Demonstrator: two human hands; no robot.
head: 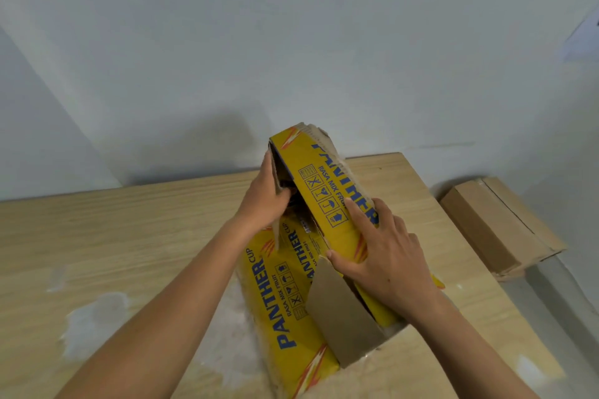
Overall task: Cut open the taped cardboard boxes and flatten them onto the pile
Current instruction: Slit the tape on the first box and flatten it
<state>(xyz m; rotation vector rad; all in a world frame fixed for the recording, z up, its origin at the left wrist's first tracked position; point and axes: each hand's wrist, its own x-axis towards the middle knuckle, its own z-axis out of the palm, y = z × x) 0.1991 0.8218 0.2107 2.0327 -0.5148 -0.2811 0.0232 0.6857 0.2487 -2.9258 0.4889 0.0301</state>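
The yellow box (pixel 288 317) lies half collapsed on the counter (pixel 129 236), its brown flap (pixel 343 311) nearest. The right hand (pixel 385 256) presses the box's raised panel with straight, spread fingers. Beyond it, the left hand (pixel 264 201) grips the box's upper cardboard edge. Flattened cardboard (pixel 496 227) lies right of the box, off the counter.
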